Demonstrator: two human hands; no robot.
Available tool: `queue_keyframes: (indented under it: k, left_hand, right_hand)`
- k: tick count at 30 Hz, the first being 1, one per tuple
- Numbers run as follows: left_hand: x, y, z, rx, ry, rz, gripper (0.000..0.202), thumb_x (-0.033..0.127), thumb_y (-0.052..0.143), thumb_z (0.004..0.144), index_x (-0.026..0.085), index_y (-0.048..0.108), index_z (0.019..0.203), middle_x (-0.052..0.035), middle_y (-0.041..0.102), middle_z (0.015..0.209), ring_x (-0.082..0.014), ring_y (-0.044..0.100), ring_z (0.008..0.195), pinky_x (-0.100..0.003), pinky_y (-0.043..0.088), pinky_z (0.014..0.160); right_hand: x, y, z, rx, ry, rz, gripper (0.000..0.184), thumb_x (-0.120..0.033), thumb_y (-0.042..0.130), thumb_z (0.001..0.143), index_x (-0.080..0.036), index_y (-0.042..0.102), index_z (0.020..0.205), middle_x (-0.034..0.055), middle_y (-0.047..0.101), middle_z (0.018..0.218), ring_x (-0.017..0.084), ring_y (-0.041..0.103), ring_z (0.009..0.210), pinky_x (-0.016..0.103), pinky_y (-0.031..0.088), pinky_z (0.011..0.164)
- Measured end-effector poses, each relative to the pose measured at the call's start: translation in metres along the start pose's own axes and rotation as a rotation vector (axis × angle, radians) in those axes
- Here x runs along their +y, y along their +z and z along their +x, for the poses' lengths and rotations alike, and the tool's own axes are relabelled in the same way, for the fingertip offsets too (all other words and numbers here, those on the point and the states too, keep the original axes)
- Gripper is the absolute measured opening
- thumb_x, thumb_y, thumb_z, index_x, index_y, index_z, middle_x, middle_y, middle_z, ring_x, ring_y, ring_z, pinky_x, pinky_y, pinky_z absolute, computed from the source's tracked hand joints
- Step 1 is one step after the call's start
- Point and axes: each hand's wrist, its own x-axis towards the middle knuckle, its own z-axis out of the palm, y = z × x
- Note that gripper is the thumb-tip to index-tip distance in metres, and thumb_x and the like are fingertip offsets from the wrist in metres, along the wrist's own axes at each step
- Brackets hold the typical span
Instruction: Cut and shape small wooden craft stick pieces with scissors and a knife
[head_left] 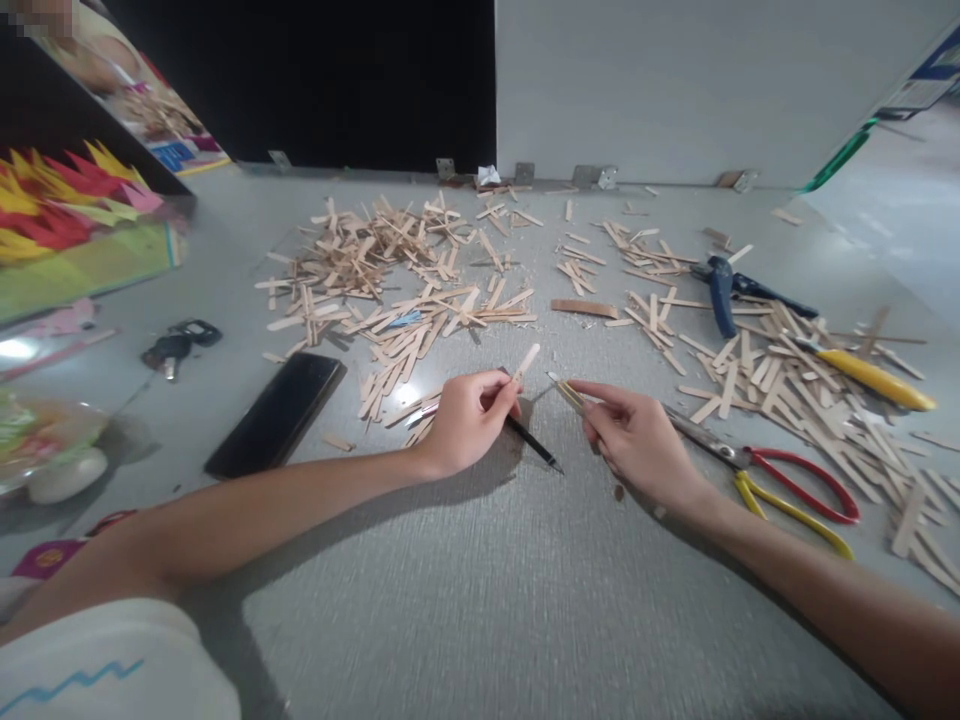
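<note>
My left hand (471,418) is closed round a short wooden stick piece (526,361) that pokes up past the fingers. A black pencil (534,444) lies on the table just under that hand. My right hand (634,432) pinches a thin wooden stick (568,394) by its end, pointing toward the left hand. The two hands sit close together over the grey table (480,600).
Heaps of cut wooden sticks (390,285) spread across the table. Red-and-yellow scissors (780,480) lie right of my right hand, a yellow cutter (874,378) and blue pliers (724,290) beyond. A black phone (276,412) and keys (176,345) lie left.
</note>
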Motion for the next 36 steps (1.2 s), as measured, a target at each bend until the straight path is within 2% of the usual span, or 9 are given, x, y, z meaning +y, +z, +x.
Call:
queue_keyframes:
  k: [3, 6, 10, 13, 20, 26, 30, 33, 36]
  left_hand:
    - [0.001, 0.0, 0.0, -0.039, -0.021, -0.069, 0.037, 0.041, 0.058, 0.105, 0.016, 0.069, 0.079, -0.0005, 0.064, 0.063, -0.0089, 0.05, 0.044, -0.022, 0.04, 0.046]
    - [0.003, -0.001, 0.0, -0.07, -0.04, -0.139, 0.033, 0.044, 0.06, 0.105, 0.014, 0.073, 0.104, -0.0022, 0.07, 0.071, -0.0087, 0.052, 0.044, -0.021, 0.042, 0.044]
    - [0.003, -0.002, 0.0, -0.089, -0.058, -0.218, 0.039, 0.043, 0.066, 0.103, 0.012, 0.063, 0.127, -0.0013, 0.072, 0.075, -0.009, 0.054, 0.045, -0.021, 0.044, 0.045]
    - [0.002, -0.002, 0.0, -0.109, -0.057, -0.265, 0.034, 0.043, 0.068, 0.103, 0.014, 0.062, 0.119, -0.0007, 0.071, 0.077, -0.0079, 0.056, 0.047, -0.02, 0.046, 0.046]
    - [0.005, -0.003, -0.001, -0.262, -0.071, -0.382, 0.034, 0.053, 0.065, 0.104, 0.019, 0.059, 0.101, 0.0006, 0.066, 0.075, -0.0077, 0.053, 0.045, -0.02, 0.04, 0.042]
    - [0.01, 0.0, -0.005, -0.355, -0.123, -0.437, 0.036, 0.056, 0.052, 0.108, 0.024, 0.049, 0.092, 0.0099, 0.034, 0.064, -0.0086, 0.03, 0.047, -0.02, 0.028, 0.042]
    - [0.011, 0.001, -0.007, -0.368, -0.149, -0.434, 0.036, 0.056, 0.053, 0.108, 0.025, 0.043, 0.093, 0.0085, 0.037, 0.068, -0.0098, 0.032, 0.051, -0.021, 0.031, 0.045]
    - [0.009, 0.002, -0.006, -0.35, -0.144, -0.415, 0.035, 0.059, 0.051, 0.108, 0.025, 0.047, 0.099, 0.0085, 0.037, 0.07, -0.0106, 0.033, 0.051, -0.022, 0.033, 0.045]
    - [0.008, 0.002, -0.005, -0.324, -0.117, -0.375, 0.039, 0.061, 0.043, 0.11, 0.023, 0.053, 0.104, 0.0074, 0.042, 0.068, -0.0111, 0.034, 0.049, -0.024, 0.032, 0.045]
  right_hand:
    - [0.005, 0.002, -0.001, 0.052, -0.117, -0.005, 0.047, -0.034, 0.055, 0.098, -0.01, 0.076, 0.132, -0.0032, 0.06, 0.061, 0.014, 0.049, 0.047, 0.027, 0.04, 0.048]
    - [0.008, 0.006, -0.004, 0.085, -0.229, -0.021, 0.042, -0.032, 0.053, 0.101, -0.012, 0.074, 0.131, -0.0017, 0.063, 0.064, 0.016, 0.058, 0.056, 0.028, 0.046, 0.056]
    - [0.011, 0.009, -0.006, 0.091, -0.265, -0.019, 0.039, -0.031, 0.051, 0.103, -0.014, 0.072, 0.131, -0.0027, 0.063, 0.066, 0.015, 0.058, 0.056, 0.028, 0.047, 0.057]
    - [0.011, 0.009, -0.005, 0.125, -0.283, -0.009, 0.036, -0.032, 0.052, 0.103, -0.015, 0.07, 0.129, -0.0026, 0.064, 0.067, 0.015, 0.057, 0.055, 0.028, 0.046, 0.055]
    - [0.008, 0.007, -0.008, 0.224, -0.317, -0.065, 0.019, -0.034, 0.054, 0.102, -0.022, 0.066, 0.094, -0.0001, 0.067, 0.071, 0.015, 0.058, 0.057, 0.028, 0.045, 0.055]
    - [0.002, 0.004, -0.01, 0.159, -0.338, -0.132, 0.024, -0.035, 0.061, 0.098, -0.022, 0.068, 0.079, -0.004, 0.056, 0.057, 0.013, 0.049, 0.049, 0.027, 0.036, 0.05]
    - [0.006, 0.006, -0.012, 0.205, -0.368, -0.159, 0.022, -0.031, 0.057, 0.1, -0.018, 0.074, 0.109, -0.0034, 0.061, 0.064, 0.014, 0.053, 0.052, 0.027, 0.042, 0.053]
    - [0.008, 0.008, -0.017, 0.212, -0.424, -0.135, 0.038, -0.026, 0.053, 0.102, -0.015, 0.064, 0.137, -0.0022, 0.069, 0.072, 0.013, 0.056, 0.049, 0.026, 0.047, 0.05]
    - [0.009, 0.01, -0.023, 0.153, -0.47, -0.125, 0.04, -0.023, 0.055, 0.102, -0.015, 0.065, 0.14, -0.0022, 0.073, 0.07, 0.011, 0.057, 0.045, 0.023, 0.05, 0.047]
